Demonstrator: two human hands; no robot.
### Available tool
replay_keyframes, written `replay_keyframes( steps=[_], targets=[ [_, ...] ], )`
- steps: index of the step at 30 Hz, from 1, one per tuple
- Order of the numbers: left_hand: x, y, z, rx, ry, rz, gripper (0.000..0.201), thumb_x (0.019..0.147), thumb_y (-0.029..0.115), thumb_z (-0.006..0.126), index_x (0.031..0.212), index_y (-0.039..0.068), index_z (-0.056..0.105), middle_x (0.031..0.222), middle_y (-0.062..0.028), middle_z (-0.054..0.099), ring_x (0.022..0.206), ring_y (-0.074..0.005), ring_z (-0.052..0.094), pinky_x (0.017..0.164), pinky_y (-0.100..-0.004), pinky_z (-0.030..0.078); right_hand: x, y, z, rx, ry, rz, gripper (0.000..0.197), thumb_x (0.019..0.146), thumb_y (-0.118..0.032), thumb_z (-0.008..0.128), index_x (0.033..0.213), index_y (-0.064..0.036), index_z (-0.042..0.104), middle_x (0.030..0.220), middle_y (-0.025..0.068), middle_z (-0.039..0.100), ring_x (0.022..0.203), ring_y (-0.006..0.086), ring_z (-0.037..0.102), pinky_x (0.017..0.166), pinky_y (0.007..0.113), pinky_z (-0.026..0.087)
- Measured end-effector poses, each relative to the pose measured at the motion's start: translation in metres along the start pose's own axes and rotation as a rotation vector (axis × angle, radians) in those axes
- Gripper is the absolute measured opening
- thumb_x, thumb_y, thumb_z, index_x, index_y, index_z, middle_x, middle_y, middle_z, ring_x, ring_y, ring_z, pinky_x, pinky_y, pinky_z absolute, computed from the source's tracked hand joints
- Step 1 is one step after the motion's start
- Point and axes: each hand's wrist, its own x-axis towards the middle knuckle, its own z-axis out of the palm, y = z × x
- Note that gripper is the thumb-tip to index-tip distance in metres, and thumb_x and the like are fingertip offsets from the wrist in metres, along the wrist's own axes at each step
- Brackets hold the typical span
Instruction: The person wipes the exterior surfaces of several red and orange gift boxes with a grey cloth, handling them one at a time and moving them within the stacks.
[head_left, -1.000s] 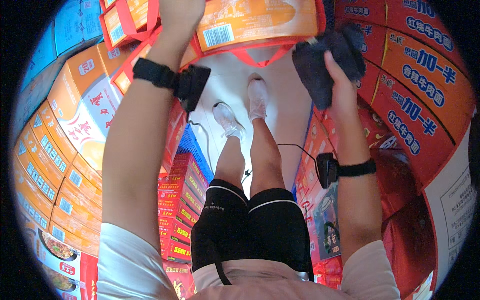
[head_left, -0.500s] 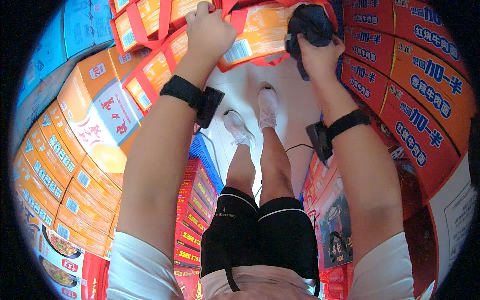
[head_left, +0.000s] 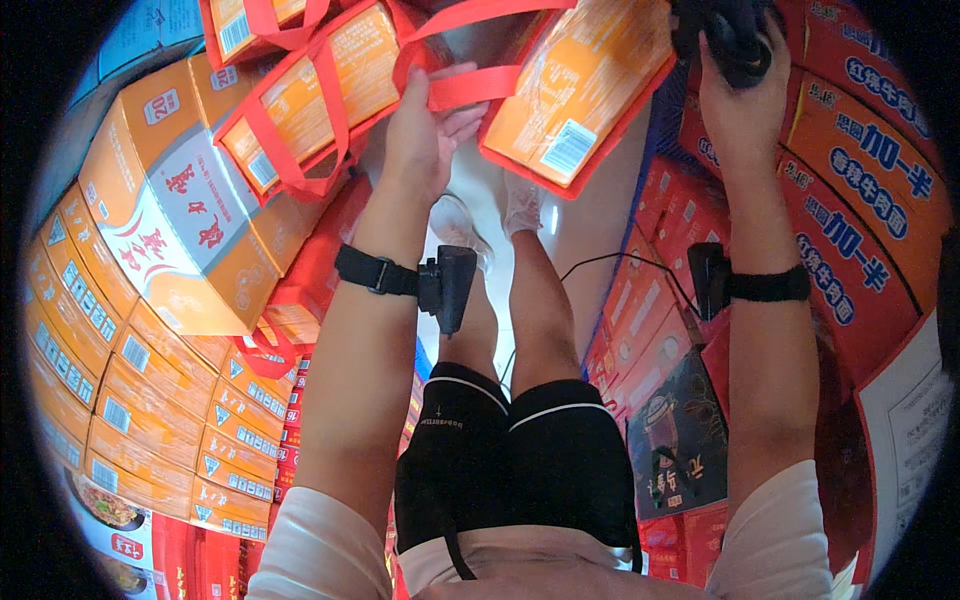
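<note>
My left hand (head_left: 428,140) reaches forward with its fingers stretched out, and a red bag strap (head_left: 470,88) lies across it between thumb and fingers. Right of that hand, a red carrier bag holding an orange, plastic-wrapped carton (head_left: 580,95) hangs tilted. My right hand (head_left: 742,105) is closed around a black object (head_left: 735,40) with a rounded, ring-like end; its kind cannot be made out. Left of my left hand stands another red bag with an orange carton (head_left: 330,90), its handles hanging loose.
Orange cartons (head_left: 150,390) are stacked at left beside a large orange-and-white box (head_left: 190,200). Red noodle cartons (head_left: 850,190) line the right side. A dark box (head_left: 680,440) lies near my legs, and a thin black cable (head_left: 625,256) runs to my right wrist device.
My left hand has come back from the bags at the top, and its fingers have straightened. The right-hand bag has turned and tilted. My right hand has moved up and right with the black object.
</note>
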Motion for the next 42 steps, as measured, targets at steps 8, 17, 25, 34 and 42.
replay_keyframes(
  steps=[8, 17, 25, 34, 42],
  targets=[
    [-0.016, -0.017, 0.022, -0.117, -0.175, -0.083, 0.074, 0.098, 0.061, 0.025, 0.144, 0.005, 0.035, 0.147, -0.0150, 0.041, 0.140, -0.0300, 0.031, 0.117, -0.0487, 0.020, -0.053, -0.015, 0.078, -0.924, -0.291, -0.095, 0.079, 0.068, -0.020, 0.078, 0.137, -0.0017, 0.045, 0.154, 0.0211, 0.024, 0.138, 0.0461, 0.027, 0.114, 0.054, 0.022],
    [-0.013, -0.021, 0.025, -0.411, -0.216, -0.172, 0.067, 0.099, 0.058, 0.034, 0.132, 0.002, 0.052, 0.129, -0.0092, 0.059, 0.126, -0.0256, 0.050, 0.110, -0.0425, 0.032, -0.176, -0.059, 0.073, -0.530, -0.625, 0.052, 0.091, 0.059, -0.021, 0.082, 0.140, -0.0077, 0.044, 0.158, 0.0136, 0.021, 0.142, 0.0416, 0.025, 0.114, 0.056, 0.018],
    [0.000, -0.045, 0.018, 0.163, -0.123, 0.085, 0.040, 0.101, 0.026, 0.047, 0.136, 0.006, 0.047, 0.135, -0.0091, 0.053, 0.124, -0.0198, 0.050, 0.106, -0.0331, 0.037, -0.068, -0.001, 0.054, -0.818, -0.326, -0.196, 0.070, 0.075, -0.024, 0.078, 0.137, -0.0109, 0.049, 0.153, 0.0107, 0.035, 0.137, 0.0341, 0.037, 0.109, 0.048, 0.030],
    [0.005, -0.039, 0.007, 0.926, -0.107, 0.466, 0.035, 0.097, 0.013, 0.048, 0.131, 0.004, 0.050, 0.126, -0.0156, 0.059, 0.115, -0.0204, 0.056, 0.098, -0.0300, 0.042, -0.033, 0.013, 0.030, 0.062, -0.095, 0.080, 0.048, 0.079, 0.000, 0.067, 0.126, -0.0026, 0.055, 0.128, 0.0173, 0.058, 0.128, 0.0322, 0.046, 0.112, 0.043, 0.028],
    [-0.042, 0.015, 0.063, 1.208, -0.289, 1.073, 0.029, 0.083, -0.001, 0.054, 0.110, 0.002, 0.062, 0.101, -0.0157, 0.065, 0.092, -0.0304, 0.064, 0.080, -0.0363, 0.050, -0.103, 0.056, -0.031, 0.433, 0.842, 0.862, 0.053, 0.089, -0.027, 0.070, 0.132, -0.0022, 0.053, 0.122, 0.0123, 0.063, 0.099, 0.0245, 0.064, 0.090, 0.035, 0.049]
  ],
)
